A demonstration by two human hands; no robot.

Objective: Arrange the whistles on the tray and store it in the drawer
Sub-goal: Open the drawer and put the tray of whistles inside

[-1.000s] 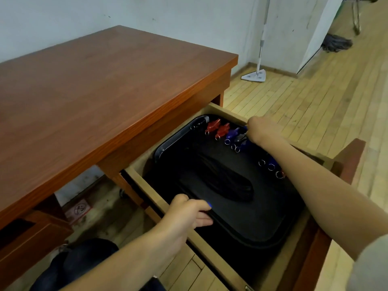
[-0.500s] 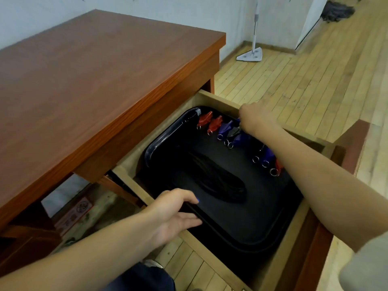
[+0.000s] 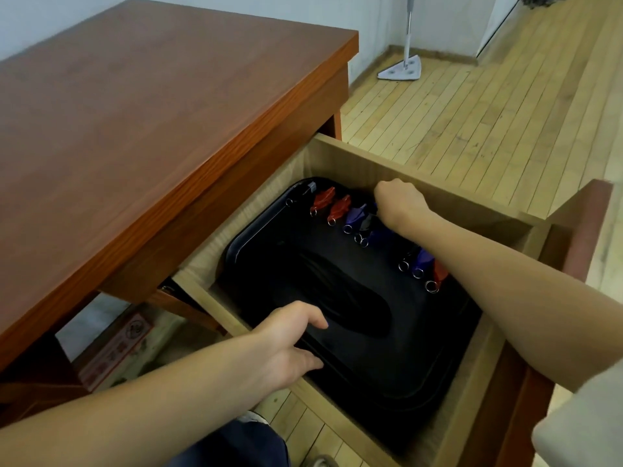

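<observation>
A single wide-angle view comes from the person's head, looking forward and steeply down. It sits close above the open light wooden drawer point(image 3: 354, 156), which fills the lower middle, with both bare forearms reaching in from the bottom edge. The reddish-brown wooden tabletop point(image 3: 151, 106) runs across the upper left, seen from above at a slant. The pale plank floor point(image 3: 505, 106) stretches away at upper right.
</observation>
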